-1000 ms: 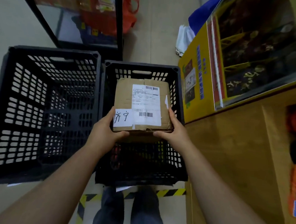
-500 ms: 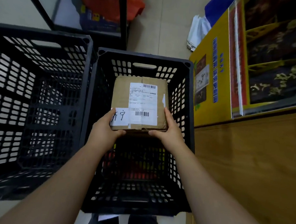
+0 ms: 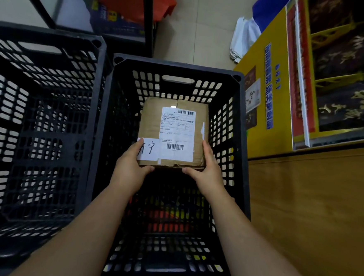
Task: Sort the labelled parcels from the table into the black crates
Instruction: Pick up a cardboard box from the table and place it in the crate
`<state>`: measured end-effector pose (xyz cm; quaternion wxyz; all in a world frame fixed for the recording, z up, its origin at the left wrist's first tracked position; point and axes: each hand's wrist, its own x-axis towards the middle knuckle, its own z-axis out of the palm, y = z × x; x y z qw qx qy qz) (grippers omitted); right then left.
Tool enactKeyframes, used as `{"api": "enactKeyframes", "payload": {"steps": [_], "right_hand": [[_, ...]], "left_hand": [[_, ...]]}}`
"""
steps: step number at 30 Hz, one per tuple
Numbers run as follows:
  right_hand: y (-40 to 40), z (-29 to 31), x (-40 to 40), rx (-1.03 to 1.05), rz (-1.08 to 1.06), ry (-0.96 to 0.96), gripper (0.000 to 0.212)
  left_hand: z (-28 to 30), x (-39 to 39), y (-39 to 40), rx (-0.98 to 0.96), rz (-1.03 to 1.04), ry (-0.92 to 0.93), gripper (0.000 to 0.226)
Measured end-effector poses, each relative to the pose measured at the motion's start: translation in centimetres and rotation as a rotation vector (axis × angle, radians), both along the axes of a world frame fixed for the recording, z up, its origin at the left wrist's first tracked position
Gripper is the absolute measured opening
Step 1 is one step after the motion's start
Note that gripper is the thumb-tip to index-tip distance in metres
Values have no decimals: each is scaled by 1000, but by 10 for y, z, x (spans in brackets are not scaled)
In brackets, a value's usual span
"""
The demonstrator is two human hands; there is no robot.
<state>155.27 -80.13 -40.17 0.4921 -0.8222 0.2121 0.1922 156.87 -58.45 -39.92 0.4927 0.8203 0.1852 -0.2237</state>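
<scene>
A brown cardboard parcel (image 3: pixel 152 122) with a white shipping label and a handwritten white slip sits low inside the right black crate (image 3: pixel 177 67). My left hand (image 3: pixel 129 168) grips its near left corner, thumb over the slip. On the near right corner, my right hand (image 3: pixel 206 172) holds it with fingers along the side. Both forearms reach down into the crate. A second black crate (image 3: pixel 48 37) stands directly to the left, its inside dark.
A wooden table (image 3: pixel 311 211) runs along the right side, bearing a yellow display box (image 3: pixel 273 79). Beyond the crates a black metal rack (image 3: pixel 148 19) holds a red bag. White paper bags (image 3: pixel 244 38) lie on the tiled floor behind the right crate.
Both hands have lowered the parcel deeper into the right crate, and my head has moved closer over the crates, so they fill more of the view.
</scene>
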Motion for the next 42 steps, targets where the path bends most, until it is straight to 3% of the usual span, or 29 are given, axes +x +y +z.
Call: {"api": "enactKeyframes", "payload": {"steps": [22, 28, 42], "right_hand": [[1, -12, 23, -46, 35, -21, 107], [10, -17, 24, -180, 7, -87, 95], [10, -18, 27, -199, -2, -81, 95]], "left_hand": [[-20, 20, 2, 48, -93, -96, 86], [-21, 19, -12, 54, -8, -126, 80], [-25, 20, -18, 158, 29, -131, 76]]}}
